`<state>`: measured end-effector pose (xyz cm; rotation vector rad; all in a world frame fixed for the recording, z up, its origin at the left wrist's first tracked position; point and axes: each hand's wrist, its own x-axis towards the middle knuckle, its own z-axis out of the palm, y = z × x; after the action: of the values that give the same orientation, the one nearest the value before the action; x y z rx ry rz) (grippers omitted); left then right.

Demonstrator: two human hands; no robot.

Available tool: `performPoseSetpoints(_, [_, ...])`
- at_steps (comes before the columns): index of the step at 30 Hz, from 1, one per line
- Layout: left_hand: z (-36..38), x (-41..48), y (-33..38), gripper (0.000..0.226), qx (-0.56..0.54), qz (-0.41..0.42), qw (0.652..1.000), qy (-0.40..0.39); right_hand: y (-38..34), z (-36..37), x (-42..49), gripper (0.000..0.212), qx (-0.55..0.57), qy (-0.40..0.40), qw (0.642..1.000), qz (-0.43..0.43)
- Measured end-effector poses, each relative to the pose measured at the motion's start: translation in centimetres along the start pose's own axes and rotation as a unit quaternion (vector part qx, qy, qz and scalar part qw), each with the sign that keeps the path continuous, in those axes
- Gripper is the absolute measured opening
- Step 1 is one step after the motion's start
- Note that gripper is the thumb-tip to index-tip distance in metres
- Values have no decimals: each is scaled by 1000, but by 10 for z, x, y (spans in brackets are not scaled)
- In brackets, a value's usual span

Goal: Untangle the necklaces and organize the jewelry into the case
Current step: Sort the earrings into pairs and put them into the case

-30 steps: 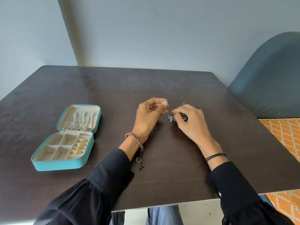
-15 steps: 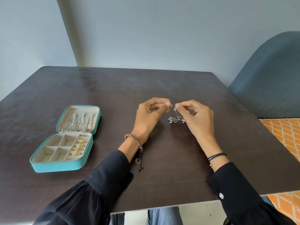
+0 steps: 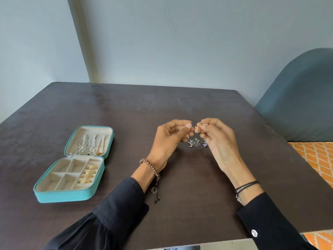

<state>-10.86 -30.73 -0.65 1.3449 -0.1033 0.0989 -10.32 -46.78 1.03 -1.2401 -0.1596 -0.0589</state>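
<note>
My left hand and my right hand meet fingertip to fingertip above the dark table, pinching a small rose-gold earring between them. A second rose-gold piece hangs under my left fingers. Below them on the table lies a small heap of silver beaded jewelry. The open teal jewelry case sits at the left. Its lid holds hanging silver and gold chains. Several gold rings fill its right-hand slot.
A teal upholstered chair back stands at the right edge of the table, with an orange patterned cushion beside it. A grey wall runs behind the table. The case's four left compartments hold nothing.
Both hands have risen from the heap and come together. My right hand has left the silver heap on the table and now pinches the small earring with my left.
</note>
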Motion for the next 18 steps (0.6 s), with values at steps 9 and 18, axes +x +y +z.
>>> performPoseSetpoints(9, [-2,1,-1,21,-38,-33,999,2,9,0,-2,8,-84,-14,996,-9])
performPoseSetpoints(18, [-5,-4,6,22,-29,10,999,28,10,2,-7,18,-206,-91,974,-30])
